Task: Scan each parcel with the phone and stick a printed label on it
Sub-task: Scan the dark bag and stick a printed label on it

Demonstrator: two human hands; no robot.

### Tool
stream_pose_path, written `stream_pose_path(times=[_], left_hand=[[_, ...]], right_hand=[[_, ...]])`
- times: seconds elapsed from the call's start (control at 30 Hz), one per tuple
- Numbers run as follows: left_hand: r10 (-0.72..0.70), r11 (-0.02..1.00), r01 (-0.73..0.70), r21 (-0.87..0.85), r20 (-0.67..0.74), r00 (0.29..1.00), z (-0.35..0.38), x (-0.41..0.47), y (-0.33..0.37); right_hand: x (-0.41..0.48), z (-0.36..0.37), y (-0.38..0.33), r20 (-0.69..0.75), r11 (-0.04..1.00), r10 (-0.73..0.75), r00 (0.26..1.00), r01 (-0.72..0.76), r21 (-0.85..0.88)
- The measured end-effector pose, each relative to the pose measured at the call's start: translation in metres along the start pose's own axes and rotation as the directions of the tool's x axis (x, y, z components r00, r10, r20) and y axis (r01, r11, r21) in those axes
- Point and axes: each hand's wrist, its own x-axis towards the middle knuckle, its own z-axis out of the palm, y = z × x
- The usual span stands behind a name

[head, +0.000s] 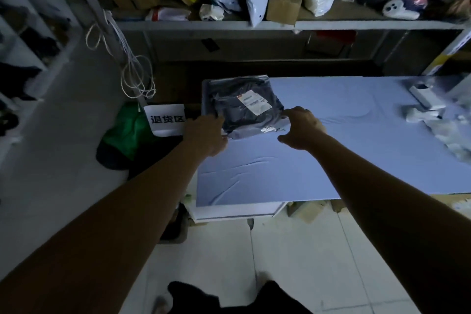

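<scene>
Head view. A dark parcel point(244, 112) in a glossy clear wrapper sits at the far left corner of the desk point(318, 160), which is covered in a pale blue sheet. The parcel is tilted and lies partly over a dark flat packet point(211, 94) that occupies the corner itself. A white printed label point(253, 102) is stuck on the upper face of the parcel, toward its far side.

The left hand point(206, 135) grips the near left edge of the parcel, its fingers point(218, 120) curled against the wrapper. The right hand point(302, 127) holds the near right corner, with the thumb pointing left along the near edge. Its other fingers are hidden behind the back of the hand, so their spread cannot be told.

Several white items point(428, 102) lie at the right edge of the desk, too blurred to identify. Left of the desk, a white sign point(165, 120) with printed characters stands beside a green bag point(127, 132) on the floor. A shelf point(254, 24) above the far edge carries bags and cardboard boxes
</scene>
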Motion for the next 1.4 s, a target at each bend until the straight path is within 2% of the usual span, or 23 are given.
stream_pose_path(times=[0.13,0.3,0.47,0.6,0.67,0.77,0.83,0.87,0.97,1.07,1.27,1.4], left_hand=[[-0.1,0.986,0.11,-0.126,0.084,0.991,0.023,0.014,0.021],[-0.211,0.931,0.235,-0.281,0.113,0.971,0.058,0.05,0.027],[-0.276,0.791,0.284,-0.542,0.098,0.956,0.103,0.119,0.027],[-0.442,0.659,0.403,-0.635,0.106,0.891,0.126,0.161,0.034],[-0.503,0.548,0.432,-0.716,0.131,0.854,0.129,0.176,0.034],[-0.606,0.284,0.444,-0.85,0.2,0.77,0.126,0.189,0.028],[-0.655,0.118,0.47,-0.875,0.288,0.699,0.122,0.192,0.025],[-0.65,0.07,0.483,-0.873,0.328,0.686,0.121,0.193,0.025],[-0.631,0.042,0.512,-0.858,0.374,0.679,0.124,0.193,0.03],[-0.631,0.074,0.519,-0.851,0.363,0.686,0.124,0.184,0.049],[-0.624,0.224,0.298,-0.928,0.098,0.776,0.104,0.16,0.138],[-0.586,0.199,0.208,-0.958,0.054,0.808,0.089,0.14,0.233]], right_hand=[[0.029,0.008,0.028,0.058,0.994,-0.064,0.996,0.058,0.096],[0.083,0.031,0.045,0.093,0.972,-0.064,0.994,0.04,0.233],[0.146,0.059,0.041,0.116,0.963,-0.046,0.992,0.013,0.271],[0.191,0.077,0.028,0.205,0.951,0.033,0.978,-0.094,0.295],[0.204,0.085,0.024,0.235,0.942,0.065,0.97,-0.137,0.307],[0.213,0.092,0.027,0.206,0.929,0.111,0.972,-0.175,0.325],[0.215,0.094,0.033,0.2,0.917,0.131,0.971,-0.195,0.347],[0.215,0.093,0.037,0.206,0.914,0.134,0.969,-0.201,0.352],[0.212,0.087,0.049,0.21,0.908,0.108,0.972,-0.182,0.377],[0.202,0.074,0.067,0.146,0.885,0.061,0.987,-0.121,0.45],[0.17,0.039,0.145,0.074,0.857,0.007,0.997,-0.044,0.513],[0.13,0.011,0.232,0.081,0.795,-0.008,0.997,-0.043,0.605]])
